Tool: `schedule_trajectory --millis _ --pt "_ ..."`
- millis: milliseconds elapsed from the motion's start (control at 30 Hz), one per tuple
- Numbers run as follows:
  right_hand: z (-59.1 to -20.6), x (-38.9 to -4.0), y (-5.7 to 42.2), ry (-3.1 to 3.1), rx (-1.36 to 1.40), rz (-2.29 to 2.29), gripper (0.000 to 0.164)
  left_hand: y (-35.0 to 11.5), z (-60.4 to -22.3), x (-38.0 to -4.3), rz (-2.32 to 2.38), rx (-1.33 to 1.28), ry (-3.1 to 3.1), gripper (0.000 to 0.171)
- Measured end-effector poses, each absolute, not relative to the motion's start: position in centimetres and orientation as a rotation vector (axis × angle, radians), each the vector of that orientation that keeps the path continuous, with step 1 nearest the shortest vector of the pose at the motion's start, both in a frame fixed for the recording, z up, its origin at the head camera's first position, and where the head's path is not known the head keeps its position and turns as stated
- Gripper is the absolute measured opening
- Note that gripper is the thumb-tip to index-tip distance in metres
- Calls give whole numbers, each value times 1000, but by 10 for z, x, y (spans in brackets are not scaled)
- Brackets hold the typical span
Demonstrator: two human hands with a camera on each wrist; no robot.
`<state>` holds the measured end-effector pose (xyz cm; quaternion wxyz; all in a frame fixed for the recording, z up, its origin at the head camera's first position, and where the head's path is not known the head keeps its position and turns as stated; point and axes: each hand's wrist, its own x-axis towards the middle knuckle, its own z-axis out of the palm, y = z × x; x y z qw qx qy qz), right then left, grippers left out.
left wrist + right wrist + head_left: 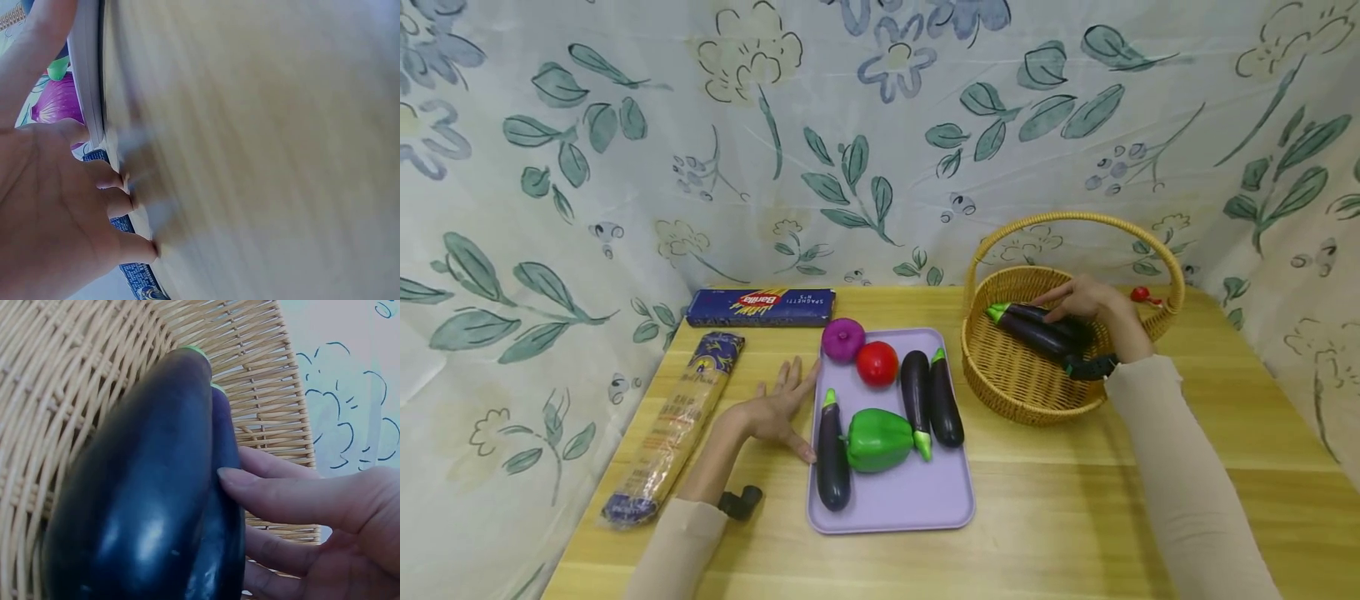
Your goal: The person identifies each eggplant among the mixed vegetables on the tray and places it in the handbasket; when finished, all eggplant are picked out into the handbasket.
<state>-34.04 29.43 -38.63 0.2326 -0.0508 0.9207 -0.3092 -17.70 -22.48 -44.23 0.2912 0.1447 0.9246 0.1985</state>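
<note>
Inside the wicker basket (1011, 392) lie two dark eggplants, the front eggplant (1037, 333) and the rear eggplant (222, 531), side by side. My right hand (1086, 302) reaches in over the rim and grips the rear eggplant, thumb on its near side and fingers behind it. With fingers spread, my left hand (772, 417) touches the left edge of the lilac tray (917, 504). On that tray are an eggplant (832, 458) nearest this hand, a green bell pepper (880, 440), a tomato (877, 364), a purple onion (844, 340) and two more eggplants (943, 404).
A blue spaghetti box (762, 307) lies at the back left, with a clear bag of noodles (673, 425) in front of it. The basket's tall handle (1075, 218) arches above my right hand. Small red items (1141, 294) sit behind the basket, near the floral cloth (880, 167).
</note>
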Motion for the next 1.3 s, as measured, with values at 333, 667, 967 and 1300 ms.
schedule_trajectory --millis 333,667,967,1300 --pt "-385 -333 291 2579 -247 -768 44 -227 -446 -175 639 398 2430 157" --pt "-349 -295 266 2570 -422 -870 67 -224 -443 -176 554 374 2442 154" --pt "-338 -235 228 2559 -646 -1050 69 -222 -441 -175 532 388 2473 153" --pt "-367 -169 186 2693 -866 -1132 68 -221 -441 -176 523 397 2485 152"
